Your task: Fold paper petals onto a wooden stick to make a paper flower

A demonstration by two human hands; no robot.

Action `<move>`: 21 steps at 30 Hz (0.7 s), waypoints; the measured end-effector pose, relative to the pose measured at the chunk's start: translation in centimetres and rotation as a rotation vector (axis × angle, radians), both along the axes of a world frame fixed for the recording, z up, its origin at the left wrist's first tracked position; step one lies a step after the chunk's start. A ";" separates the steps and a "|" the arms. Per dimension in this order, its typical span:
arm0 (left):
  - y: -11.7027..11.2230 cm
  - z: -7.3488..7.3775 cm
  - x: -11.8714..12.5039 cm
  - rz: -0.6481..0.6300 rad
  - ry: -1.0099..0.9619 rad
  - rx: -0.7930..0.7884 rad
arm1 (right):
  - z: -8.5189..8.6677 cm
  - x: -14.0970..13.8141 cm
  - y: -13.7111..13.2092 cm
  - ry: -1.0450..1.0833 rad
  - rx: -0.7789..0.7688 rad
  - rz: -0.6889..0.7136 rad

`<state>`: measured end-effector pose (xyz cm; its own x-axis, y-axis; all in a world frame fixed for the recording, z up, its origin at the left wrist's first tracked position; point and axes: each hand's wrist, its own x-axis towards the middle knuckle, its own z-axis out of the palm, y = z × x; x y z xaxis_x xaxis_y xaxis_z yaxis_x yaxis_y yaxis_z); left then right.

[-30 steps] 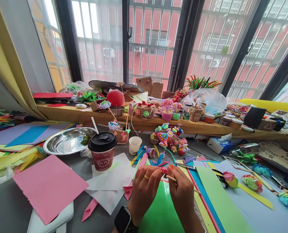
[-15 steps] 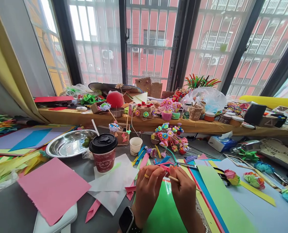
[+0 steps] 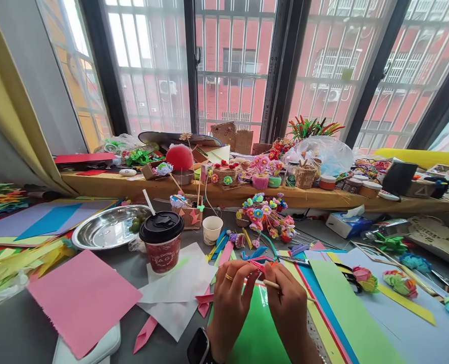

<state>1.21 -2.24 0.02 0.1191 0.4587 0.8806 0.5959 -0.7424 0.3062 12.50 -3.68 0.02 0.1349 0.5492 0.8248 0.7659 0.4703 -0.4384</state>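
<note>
Above a shiny green sheet (image 3: 252,328), my left hand (image 3: 232,298) pinches a small piece of folded pink paper (image 3: 260,264). My right hand (image 3: 288,303) meets it from the other side, fingertips at the same paper. A thin pale wooden stick (image 3: 272,284) lies across the right hand's fingers, its tip pointing left. The fingers hide much of the paper. Left of my wrist are folded pink paper pieces (image 3: 145,334) and white tissue sheets (image 3: 175,290).
A lidded red cup (image 3: 162,255) with a straw, a steel plate (image 3: 86,237) and a paper cup (image 3: 212,230) stand at left. Pink paper (image 3: 86,303) lies nearer. Scissors (image 3: 294,260) and coloured sheets (image 3: 353,298) are at right. Crochet flowers (image 3: 264,215) stand behind.
Both hands keep almost the same place around the pink paper, with slight shifts of the fingers. The stick has tilted a little, and the camera view has shifted slightly.
</note>
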 end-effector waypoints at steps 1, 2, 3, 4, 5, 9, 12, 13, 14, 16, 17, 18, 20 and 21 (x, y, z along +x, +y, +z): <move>-0.1 0.0 0.1 0.003 -0.002 -0.004 | 0.0 0.0 0.0 -0.009 0.004 -0.002; -0.1 0.1 0.1 0.006 -0.002 -0.008 | 0.0 0.0 0.0 -0.016 0.009 -0.005; -0.2 0.1 0.2 0.008 -0.001 -0.013 | 0.1 0.0 0.0 -0.022 0.007 -0.009; -0.2 0.1 0.2 0.008 0.000 -0.018 | 0.1 0.0 0.0 -0.029 0.001 -0.011; -0.2 0.1 0.2 0.010 -0.001 -0.021 | 0.2 0.0 0.0 -0.035 -0.009 -0.011; 0.3 0.4 -0.3 -0.033 -0.019 -0.063 | 0.6 0.4 0.0 -0.079 -0.077 0.075; 0.9 0.9 -1.0 -0.185 -0.058 -0.191 | 1.1 1.3 0.0 -0.071 -0.127 0.203; 1.1 1.2 -1.2 -0.222 -0.089 -0.245 | 1.3 1.7 0.1 -0.057 -0.120 0.222; 1.3 1.4 -1.4 -0.278 -0.100 -0.293 | 1.4 2.0 0.1 -0.051 -0.107 0.229; 1.6 1.7 -1.6 -0.370 -0.141 -0.393 | 1.6 2.6 0.2 -0.100 -0.100 0.234; 1.7 1.8 -1.7 -0.409 -0.159 -0.438 | 1.7 2.8 0.2 -0.121 -0.092 0.233; 1.7 1.9 -1.8 -0.441 -0.176 -0.481 | 1.7 2.9 0.2 -0.138 -0.092 0.229; 1.8 1.9 -1.8 -0.504 -0.202 -0.567 | 1.8 3.0 0.1 -0.149 -0.113 0.228; 1.8 1.9 -1.9 -0.538 -0.211 -0.613 | 1.9 3.0 0.1 -0.147 -0.140 0.237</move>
